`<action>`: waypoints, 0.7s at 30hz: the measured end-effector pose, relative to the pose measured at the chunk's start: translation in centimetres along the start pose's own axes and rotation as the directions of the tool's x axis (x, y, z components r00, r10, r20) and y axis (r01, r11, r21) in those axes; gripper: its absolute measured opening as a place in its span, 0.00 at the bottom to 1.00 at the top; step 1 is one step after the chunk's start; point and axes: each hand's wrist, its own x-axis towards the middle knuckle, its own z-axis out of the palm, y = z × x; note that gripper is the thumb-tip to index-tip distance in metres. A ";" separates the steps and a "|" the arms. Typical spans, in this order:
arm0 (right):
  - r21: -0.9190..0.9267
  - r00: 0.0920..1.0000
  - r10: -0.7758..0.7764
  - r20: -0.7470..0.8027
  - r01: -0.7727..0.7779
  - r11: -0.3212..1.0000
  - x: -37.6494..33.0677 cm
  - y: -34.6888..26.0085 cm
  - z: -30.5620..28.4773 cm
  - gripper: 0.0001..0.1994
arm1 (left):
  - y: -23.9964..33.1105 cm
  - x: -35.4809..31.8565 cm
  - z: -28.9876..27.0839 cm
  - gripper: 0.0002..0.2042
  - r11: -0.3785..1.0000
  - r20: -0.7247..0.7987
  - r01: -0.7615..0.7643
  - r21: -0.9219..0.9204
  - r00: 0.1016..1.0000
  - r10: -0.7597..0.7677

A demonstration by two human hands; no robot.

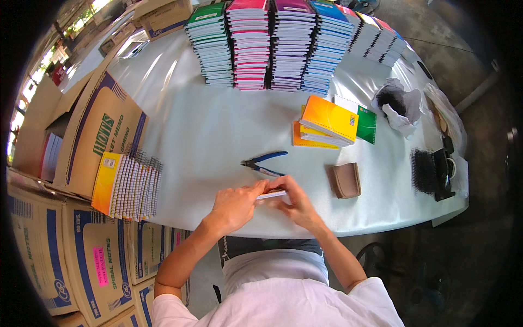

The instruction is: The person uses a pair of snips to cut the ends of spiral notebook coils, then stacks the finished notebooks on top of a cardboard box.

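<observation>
Near the table's front edge, my left hand and my right hand are both closed on a small notebook. Its white page edge faces me, and my fingers cover much of the rest. The left hand grips its left end, while the right thumb and fingers hold the right end. Just beyond my hands lies a pair of blue-handled cutting pliers, jaws pointing left. A brown block-like object rests to the right of my right hand. Farther back is a loose pile of orange and yellow notebooks, with a green one beside it.
Tall stacks of green, pink, purple and blue notebooks line the back. On the left stand a row of spiral notebooks and an open carton. Crumpled paper and black wire coils lie at the right. Cartons are stacked lower left.
</observation>
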 end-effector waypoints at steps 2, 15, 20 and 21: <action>0.077 1.000 0.022 0.015 -0.023 0.997 0.1 1.7 1.0 0.14 | 0.1 0.6 0.3 0.30 0.999 -0.115 -0.034 0.024 0.993 0.037; -0.784 0.698 -0.538 -0.472 -0.054 0.618 -0.5 -2.1 -18.9 0.15 | 0.3 1.6 0.3 0.28 0.994 -0.099 -0.091 0.053 0.990 0.096; -0.471 0.419 -0.482 -0.769 -0.882 -0.014 -4.7 -0.9 -36.0 0.17 | 0.4 1.2 -0.9 0.26 0.985 -0.043 -0.162 0.065 0.985 0.165; -0.415 0.420 -0.419 -0.805 -0.903 -0.109 -5.2 -0.1 -37.6 0.16 | 0.2 1.5 -0.8 0.25 0.981 -0.049 -0.180 0.067 0.982 0.184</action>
